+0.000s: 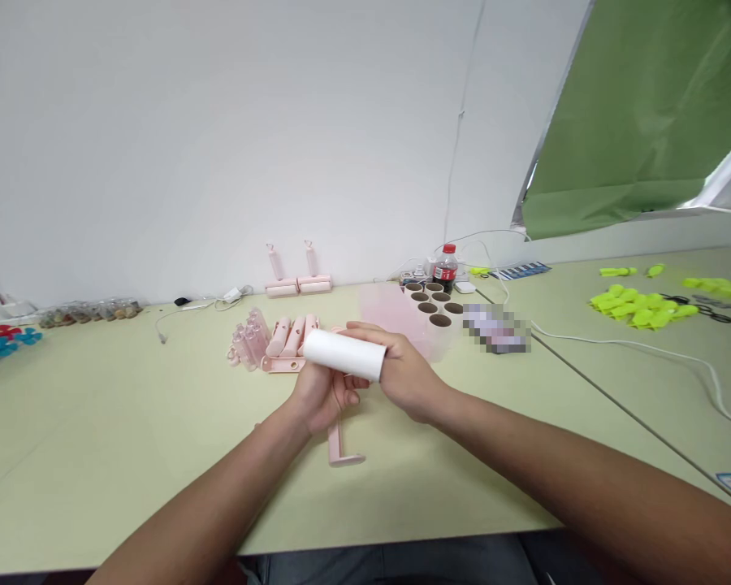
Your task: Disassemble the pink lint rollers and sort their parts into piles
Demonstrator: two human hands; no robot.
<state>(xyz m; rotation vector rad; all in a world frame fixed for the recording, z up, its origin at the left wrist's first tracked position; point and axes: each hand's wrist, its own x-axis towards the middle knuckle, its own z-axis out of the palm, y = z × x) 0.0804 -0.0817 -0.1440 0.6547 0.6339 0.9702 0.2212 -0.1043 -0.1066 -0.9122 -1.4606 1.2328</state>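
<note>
A white paper roll (344, 355), like a lint roller refill, is held tilted above the table. My right hand (411, 378) is closed round its right end, with fingers along the far side. My left hand (326, 396) supports it from below at the left, palm up and fingers curled. A pink L-shaped plastic holder (336, 447) shows beneath my left hand; its upper part is hidden, and I cannot tell whether that hand touches it. Just behind are pink roller cases (292, 337) and a cluster of clear pink handles (253, 337).
Two assembled pink rollers (298, 284) stand against the wall. Several upright cardboard-cored rolls (427, 308) stand at right, beside a pink translucent sheet (390, 313) and a cola bottle (445, 268). Yellow pieces (639, 307) and a white cable (633, 345) lie farther right.
</note>
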